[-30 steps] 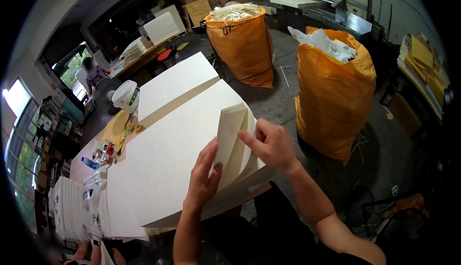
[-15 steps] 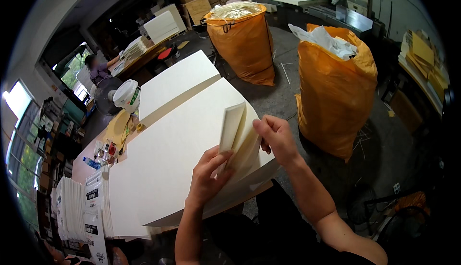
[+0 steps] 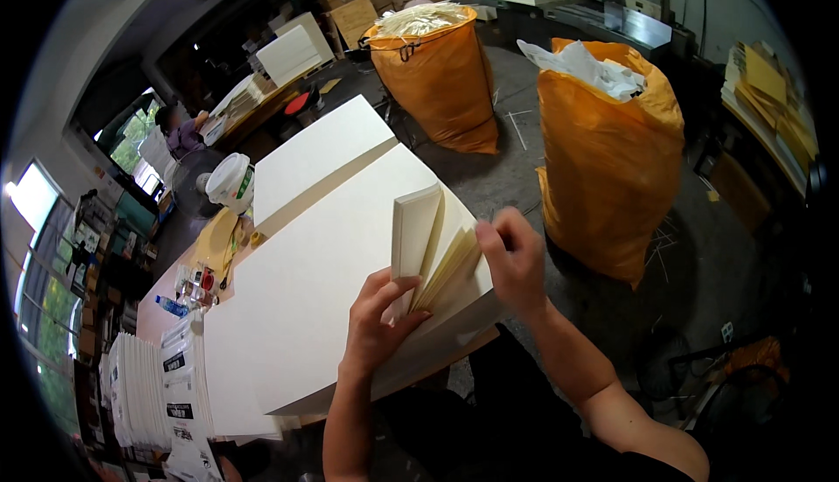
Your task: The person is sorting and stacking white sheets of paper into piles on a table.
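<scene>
My left hand (image 3: 377, 318) is closed round the lower end of a small, thick book (image 3: 418, 228) with a white outer side and cream pages. The book stands partly open, its pages fanned toward the right. At the outer edge of these pages, my right hand (image 3: 517, 259) has its thumb against curled fingers. Whether a page is pinched there cannot be made out. Beneath both hands lies a tall stack of large white sheets (image 3: 323, 263). A second white stack (image 3: 328, 154) adjoins it on the far side.
Two full orange sacks (image 3: 437, 80) stand beyond the table on the right. Wrapped paper bundles (image 3: 140, 386) sit at the left, near a bottle (image 3: 171, 306), tape rolls (image 3: 257, 239) and a white bucket (image 3: 230, 178). A person (image 3: 182, 132) works at a far table.
The bent pages have straightened and spread into a fan. My right hand has moved slightly right, away from the book's spine. My left hand keeps its hold. The whole view has shifted a little.
</scene>
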`<state>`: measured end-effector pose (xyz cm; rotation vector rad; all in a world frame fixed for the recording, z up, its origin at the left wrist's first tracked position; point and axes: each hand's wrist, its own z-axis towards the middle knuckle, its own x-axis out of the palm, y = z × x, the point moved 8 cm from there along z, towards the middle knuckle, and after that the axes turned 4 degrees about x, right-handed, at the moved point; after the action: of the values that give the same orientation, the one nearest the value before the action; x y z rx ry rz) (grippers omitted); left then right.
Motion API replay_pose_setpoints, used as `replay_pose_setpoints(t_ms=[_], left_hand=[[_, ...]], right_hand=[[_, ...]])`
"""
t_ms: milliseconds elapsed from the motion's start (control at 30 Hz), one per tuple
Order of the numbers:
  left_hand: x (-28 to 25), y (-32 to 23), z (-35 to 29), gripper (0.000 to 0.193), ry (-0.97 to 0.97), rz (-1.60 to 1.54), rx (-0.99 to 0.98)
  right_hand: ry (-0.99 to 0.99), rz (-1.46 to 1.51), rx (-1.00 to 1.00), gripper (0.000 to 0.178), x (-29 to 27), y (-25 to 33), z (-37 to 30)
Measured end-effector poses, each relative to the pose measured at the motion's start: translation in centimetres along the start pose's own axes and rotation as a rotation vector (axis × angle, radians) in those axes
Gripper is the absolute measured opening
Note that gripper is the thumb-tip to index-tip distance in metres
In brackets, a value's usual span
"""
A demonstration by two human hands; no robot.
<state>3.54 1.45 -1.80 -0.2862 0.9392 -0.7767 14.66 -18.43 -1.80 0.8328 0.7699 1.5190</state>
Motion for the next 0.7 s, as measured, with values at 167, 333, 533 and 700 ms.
replay_pose_setpoints(t_ms=[167,333,533,700], left_hand=[[0.3,0.2,-0.1,0.059,0.024,0.017,0.011],[2.8,-2.7,0.0,0.069,0.219,0.428,0.283],[3.1,-0.5,0.8,0.06,0.188,0.424,0.163],[3.4,-1.0,0.9,0.053,0.175,0.479,0.258]], right_hand=[[0.516,-0.512,-0.399,0.028,2.0,2.3,-4.8],[0.978,-0.598,-0.124,0.044,3.4,-3.4,-7.8],[0.854,-0.572,-0.104,0.037,3.3,-2.0,-6.9],[0.581,-0.447,-0.004,0.031,-2.0,-2.8,-3.3]])
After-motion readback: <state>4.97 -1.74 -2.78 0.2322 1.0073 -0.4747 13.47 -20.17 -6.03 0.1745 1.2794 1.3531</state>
